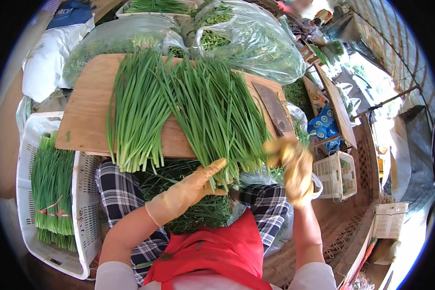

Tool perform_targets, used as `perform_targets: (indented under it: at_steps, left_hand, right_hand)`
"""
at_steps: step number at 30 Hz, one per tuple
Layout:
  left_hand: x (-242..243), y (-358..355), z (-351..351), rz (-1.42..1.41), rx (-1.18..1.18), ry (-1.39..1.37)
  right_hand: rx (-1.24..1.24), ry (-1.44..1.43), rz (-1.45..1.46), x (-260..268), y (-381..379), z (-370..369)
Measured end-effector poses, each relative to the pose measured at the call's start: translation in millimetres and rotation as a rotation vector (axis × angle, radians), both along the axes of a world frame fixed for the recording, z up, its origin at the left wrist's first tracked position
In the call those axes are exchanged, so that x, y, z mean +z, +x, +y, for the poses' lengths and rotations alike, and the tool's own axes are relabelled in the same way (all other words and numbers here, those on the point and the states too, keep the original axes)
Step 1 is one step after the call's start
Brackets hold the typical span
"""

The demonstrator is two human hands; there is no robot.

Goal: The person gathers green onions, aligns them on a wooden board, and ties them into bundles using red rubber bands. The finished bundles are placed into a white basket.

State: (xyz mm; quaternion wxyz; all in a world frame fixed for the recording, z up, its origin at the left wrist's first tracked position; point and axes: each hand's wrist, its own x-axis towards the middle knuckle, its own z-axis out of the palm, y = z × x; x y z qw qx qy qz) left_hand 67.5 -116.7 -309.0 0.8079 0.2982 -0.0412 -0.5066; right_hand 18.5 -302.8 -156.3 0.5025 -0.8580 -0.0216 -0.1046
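Note:
Two loose heaps of long green leaves, likely garlic chives, lie on a wooden board: a left heap (139, 108) and a wider right heap (217, 116). Their pale stem ends stick out past the board's near edge. My left hand (194, 183), in a yellowish rubber glove, has its fingers around some stem ends of the right heap. To the right, my gloved right hand (293, 163) is blurred by motion beside the board; a thin green leaf seems to stretch from it toward my left hand. A flat, rusty-looking metal blade (273, 107) rests on the board's right side.
A white plastic crate (83, 217) at the left holds chive bundles (54, 188) tied with pink ties. Clear bags of greens (253, 43) stand behind the wooden board (83, 105). Leaf scraps (203, 217) are heaped between the knees. Another crate (330, 174) stands at the right.

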Motion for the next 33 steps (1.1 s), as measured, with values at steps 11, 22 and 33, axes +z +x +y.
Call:
perform_targets:
  at_steps: [11,22,33]
  left_hand:
    - [-22.0,-3.5,-18.4,0.032,0.059,-0.014]
    - [5.4,-7.7,-18.2,-0.044,0.182,-0.074]
    - [25.7,-15.9,-14.2,-0.090,0.218,0.089]
  right_hand:
    - [0.704,-0.307,0.435,44.7,-44.4,29.5]
    - [-0.306,-0.412,0.325,-67.1,27.2,-102.0]
    - [-0.094,0.222,0.218,-94.0,3.8,-0.3]
